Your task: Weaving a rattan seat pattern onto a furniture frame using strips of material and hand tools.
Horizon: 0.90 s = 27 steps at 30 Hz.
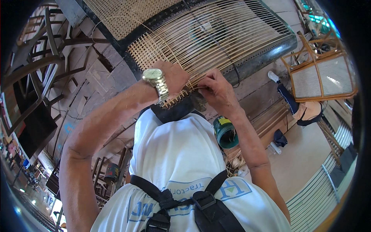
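A dark chair frame (253, 58) lies before me, strung with pale cane strands (208, 42) along its length. At its left end, crossing strands form an open woven lattice (145, 54). My left hand (172, 77), with a metal wristwatch (155, 77) on the wrist, rests closed over the near edge of this lattice. Its fingertips are hidden, and I cannot see what they hold. Just right of it, my right hand (219, 92) pinches a thin cane strand (198, 87) at the near rim of the frame. The two hands are close together.
Finished cane mesh (119, 19) fills the panel beyond. Dark wooden chair frames (50, 50) are piled at left. A green bucket (227, 133) stands below my right forearm. At right are a cane-panelled wooden chair (322, 79) and another person's leg (288, 96).
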{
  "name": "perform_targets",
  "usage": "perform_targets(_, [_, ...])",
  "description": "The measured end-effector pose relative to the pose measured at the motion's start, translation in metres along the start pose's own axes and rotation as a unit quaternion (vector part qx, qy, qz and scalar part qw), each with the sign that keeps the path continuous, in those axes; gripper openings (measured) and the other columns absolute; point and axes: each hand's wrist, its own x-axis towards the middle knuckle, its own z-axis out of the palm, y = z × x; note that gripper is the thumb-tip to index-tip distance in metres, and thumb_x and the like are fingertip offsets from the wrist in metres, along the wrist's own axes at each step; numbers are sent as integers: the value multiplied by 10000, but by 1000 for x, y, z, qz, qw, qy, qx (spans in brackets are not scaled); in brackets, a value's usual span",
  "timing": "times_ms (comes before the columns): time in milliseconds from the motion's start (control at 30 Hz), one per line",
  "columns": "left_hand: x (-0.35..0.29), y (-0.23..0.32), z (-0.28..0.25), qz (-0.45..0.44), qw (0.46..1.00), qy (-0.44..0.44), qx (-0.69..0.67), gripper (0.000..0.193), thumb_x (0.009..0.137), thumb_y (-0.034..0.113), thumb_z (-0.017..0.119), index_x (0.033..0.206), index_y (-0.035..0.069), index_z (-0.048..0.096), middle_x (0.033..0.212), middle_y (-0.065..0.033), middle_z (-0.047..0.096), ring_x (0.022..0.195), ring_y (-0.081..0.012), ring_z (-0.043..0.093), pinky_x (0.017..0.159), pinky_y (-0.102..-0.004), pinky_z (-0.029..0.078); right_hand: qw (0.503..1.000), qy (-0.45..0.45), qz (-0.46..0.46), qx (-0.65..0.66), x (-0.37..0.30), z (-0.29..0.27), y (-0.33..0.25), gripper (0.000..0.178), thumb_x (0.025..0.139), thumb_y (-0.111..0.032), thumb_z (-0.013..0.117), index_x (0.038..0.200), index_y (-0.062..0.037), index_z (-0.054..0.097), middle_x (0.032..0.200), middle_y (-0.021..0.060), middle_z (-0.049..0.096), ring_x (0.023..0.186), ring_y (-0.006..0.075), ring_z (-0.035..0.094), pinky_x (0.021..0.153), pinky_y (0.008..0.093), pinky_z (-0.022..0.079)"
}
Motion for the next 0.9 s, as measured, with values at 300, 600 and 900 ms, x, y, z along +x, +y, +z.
perform_targets(300, [20, 4, 16, -65, 993, -32, -96, 457, 870, 474, 699, 973, 34, 767, 869, -217, 733, 880, -382, 726, 773, -473, 577, 1000, -3, -10, 5, -1, 2, 2, 189, 813, 49, 691, 982, -33, 696, 971, 113, 639, 904, 297, 652, 795, 356, 534])
perform_targets(600, [-62, -36, 65, -63, 995, -50, -64, 361, 861, 508, 634, 778, 172, 736, 718, -109, 692, 684, -328, 681, 607, -450, 523, 998, -55, -34, -9, -2, -9, 6, 240, 836, -17, 694, 1074, -44, 698, 934, 96, 628, 846, 259, 633, 772, 338, 523])
perform_targets(900, [-93, -11, 104, -94, 895, 337, -278, 436, 813, 450, 781, 933, 49, 662, 858, -118, 625, 711, -337, 635, 642, -431, 503, 991, -40, 92, 91, -5, -11, 2, 295, 847, -34, 686, 1141, -34, 669, 996, 92, 610, 800, 196, 637, 735, 307, 546])
